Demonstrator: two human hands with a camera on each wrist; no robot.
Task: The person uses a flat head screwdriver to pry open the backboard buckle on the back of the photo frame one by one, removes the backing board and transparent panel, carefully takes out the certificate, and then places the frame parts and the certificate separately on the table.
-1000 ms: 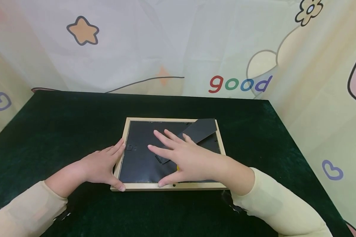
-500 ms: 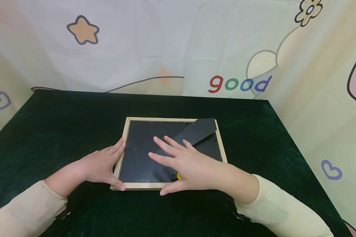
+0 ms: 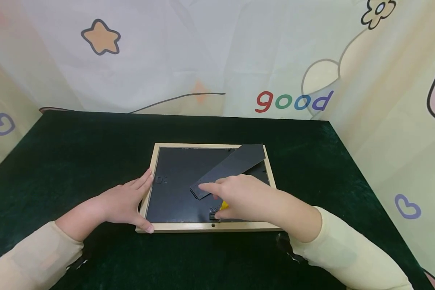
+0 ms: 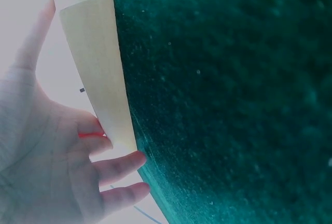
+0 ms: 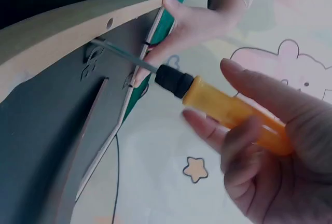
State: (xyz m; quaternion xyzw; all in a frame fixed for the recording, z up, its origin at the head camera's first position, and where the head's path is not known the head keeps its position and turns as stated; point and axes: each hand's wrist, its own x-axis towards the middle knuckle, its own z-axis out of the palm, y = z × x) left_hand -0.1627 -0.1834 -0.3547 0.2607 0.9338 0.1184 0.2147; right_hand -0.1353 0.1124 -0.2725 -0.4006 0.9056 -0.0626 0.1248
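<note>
A picture frame [image 3: 181, 228] with a pale wooden rim lies face down, its black back and slanted stand leg [image 3: 235, 161] showing. My left hand [image 3: 127, 201] rests along its left side, thumb at the near corner and fingers nearly straight. My right hand [image 3: 250, 197] grips a screwdriver [image 5: 218, 105] by its yellow handle, index finger stretched out past it in the head view. In the right wrist view, the metal shaft [image 5: 124, 54] reaches to the rim's inner edge, the tip beside a small dark fitting [image 5: 92, 62]. A round hole [image 5: 109, 23] is in the rim nearby.
Dark green cloth [image 3: 94, 141] covers the table around the frame. Behind and beside the table hangs a pale printed curtain [image 3: 159, 60] with a star, hearts and the word "good".
My right hand's spread fingers have drawn in around the screwdriver, with the index finger pointing left. It dipped toward the near rim, then came back up. My left hand stays put.
</note>
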